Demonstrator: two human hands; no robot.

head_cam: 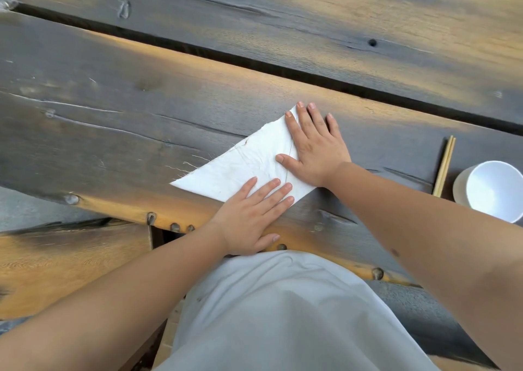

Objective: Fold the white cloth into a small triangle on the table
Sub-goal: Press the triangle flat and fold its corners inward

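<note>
Both hands, left hand (252,217) and right hand (314,147), lie flat, hiding part of the white cloth (226,172).

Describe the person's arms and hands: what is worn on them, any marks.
Both forearms are bare, no sleeves in view. The left hand and right hand wear no gloves, rings, watch or bracelet. Fingernails are short and unpainted. A small dark mark sits on the right forearm.

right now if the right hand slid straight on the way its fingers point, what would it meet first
The right hand lies flat on the white cloth, fingers pointing away from the person. Just past its fingertips the cloth ends, so it would meet bare table, then the gap between planks.
</note>
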